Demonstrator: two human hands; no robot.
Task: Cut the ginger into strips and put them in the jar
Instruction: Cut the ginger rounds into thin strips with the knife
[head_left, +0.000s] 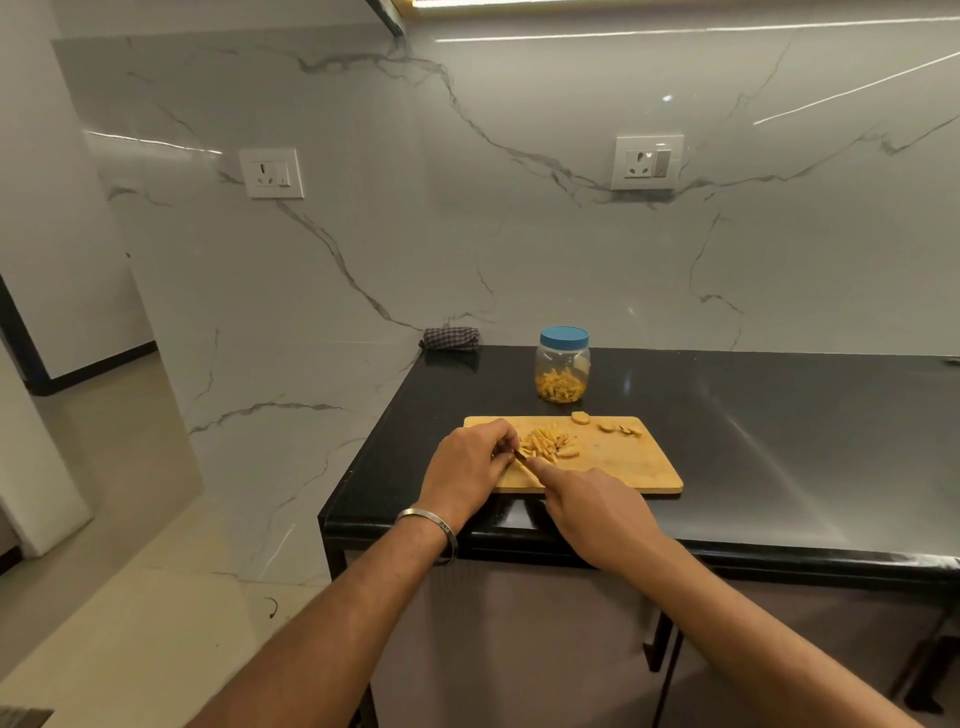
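A wooden cutting board (618, 462) lies on the black counter. On its left part sits a pile of yellow ginger strips (545, 444). Uncut ginger pieces (605, 425) lie along the board's far edge. My left hand (470, 467) curls over a small piece of ginger at the pile's left side, fingers pinching it. My right hand (597, 509) grips a knife (523, 460), index finger stretched along its back; only a short stretch of blade shows between the hands. Behind the board stands a clear jar (562, 371) with a blue lid on, holding ginger strips.
A folded checked cloth (451, 339) lies at the counter's back left corner by the marble wall. The black counter (779, 441) stretches to the right. Its left edge drops to the floor beside the board.
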